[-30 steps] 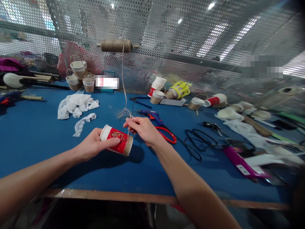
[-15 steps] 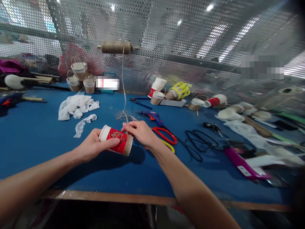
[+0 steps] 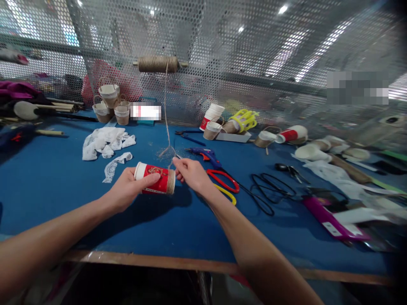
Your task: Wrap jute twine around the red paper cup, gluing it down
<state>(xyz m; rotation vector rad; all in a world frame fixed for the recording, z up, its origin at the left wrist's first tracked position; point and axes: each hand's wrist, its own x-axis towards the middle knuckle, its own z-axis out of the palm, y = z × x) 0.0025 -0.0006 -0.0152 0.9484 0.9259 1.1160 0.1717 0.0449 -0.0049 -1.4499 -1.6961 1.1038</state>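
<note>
Head view, and the blue tabletop (image 3: 63,182) fills the middle of the frame. Left of centre, our left hand (image 3: 129,188) has its fingers wrapped round the paper cup (image 3: 163,183), thumb across the red side. Our right hand (image 3: 192,173) has just moved off the cup's wound end and sits right of it at centre, fingers pinching, it seems, the twine (image 3: 165,101). That strand drops from the spool (image 3: 158,64), upper left of centre. And the cup's swung from tilted to nearly level! For the winding, we'd call that mid-turn, the twine band (image 3: 171,183) covering only its right end.
</note>
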